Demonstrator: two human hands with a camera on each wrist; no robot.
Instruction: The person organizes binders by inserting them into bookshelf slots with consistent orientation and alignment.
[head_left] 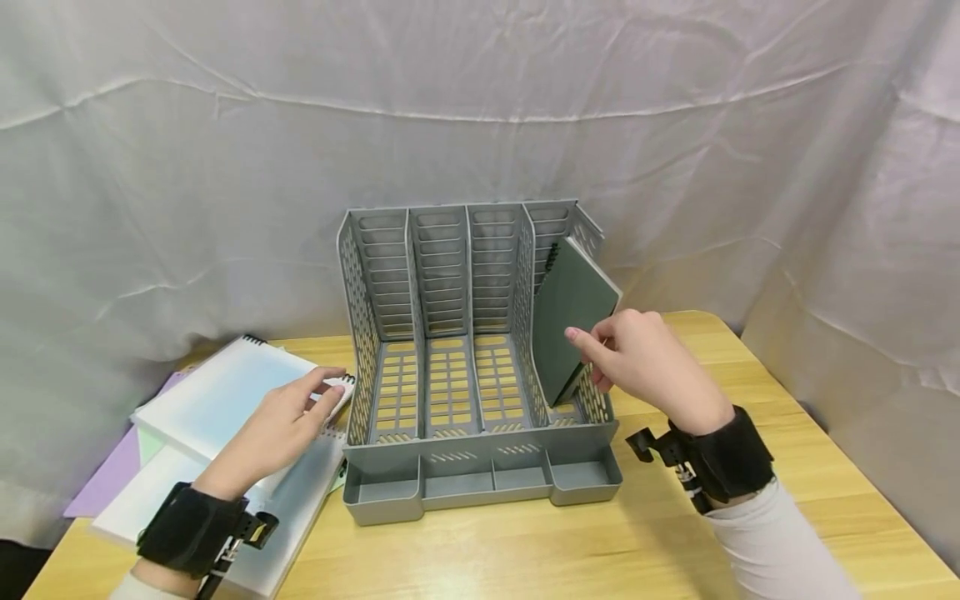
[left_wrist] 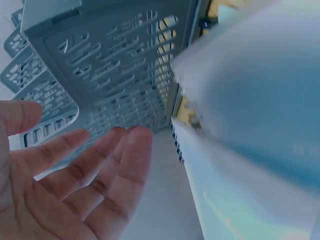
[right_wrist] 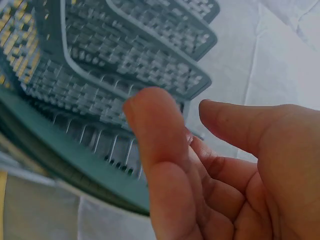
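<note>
A dark green spiral notebook stands tilted in the rightmost slot of the grey desk organizer. My right hand is beside its front edge, thumb and forefinger apart; in the right wrist view, nothing lies between the fingers, and the notebook passes behind them. At the organizer's left side is my left hand, over a pile of pale blue-and-white spiral notebooks. Its loosely bent fingers hold nothing in the left wrist view, with the organizer's perforated side wall beyond.
Purple sheets or folders stick out from under the notebook pile on the left. Three other tall slots and a row of shallow front trays make up the organizer. A grey curtain hangs behind the wooden table.
</note>
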